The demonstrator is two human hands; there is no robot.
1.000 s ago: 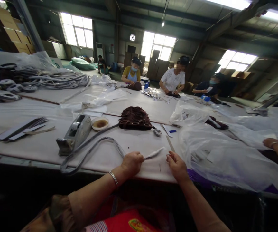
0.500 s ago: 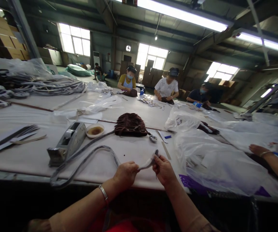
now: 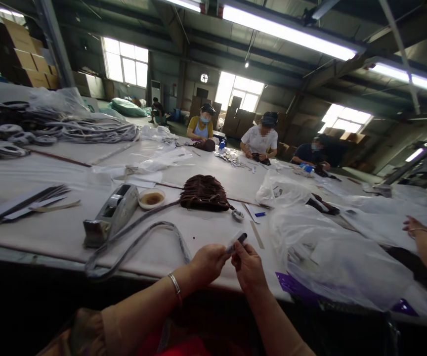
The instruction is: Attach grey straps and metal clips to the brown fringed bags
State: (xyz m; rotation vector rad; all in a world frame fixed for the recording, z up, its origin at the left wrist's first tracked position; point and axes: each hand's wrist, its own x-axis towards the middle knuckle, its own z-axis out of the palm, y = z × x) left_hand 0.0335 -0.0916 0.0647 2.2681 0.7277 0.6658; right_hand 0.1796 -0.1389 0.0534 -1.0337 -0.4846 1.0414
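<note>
A long dark strap in a pale, see-through wrapping (image 3: pixel 176 232) loops over the near table and leads up into my hands. Its end stands up between them, pale-wrapped with a dark tip. My left hand (image 3: pixel 209 263), a bracelet at the wrist, is closed on the strap just below that end. With thumb and fingers, my right hand (image 3: pixel 249 267) pinches the end from the other side. Beyond them sits a dark brown fringed bag (image 3: pixel 204 193), the strap running from its left side. A small coiled piece (image 3: pixel 237 214) lies at its right.
On the left are a tape dispenser (image 3: pixel 111 217), a bowl (image 3: pixel 140 203) with brown contents, and flat strips (image 3: pixel 28 202). Clear plastic bags (image 3: pixel 320 242) cover the right. Wrapped straps (image 3: pixel 91 129) are heaped far left. A co-worker's hand (image 3: pixel 415 226) reaches in; several people (image 3: pixel 260 141) sit beyond.
My hands have come closer together, and the left has slid up nearer the strap's end. The view has shifted slightly. The co-worker's hand at right has moved.
</note>
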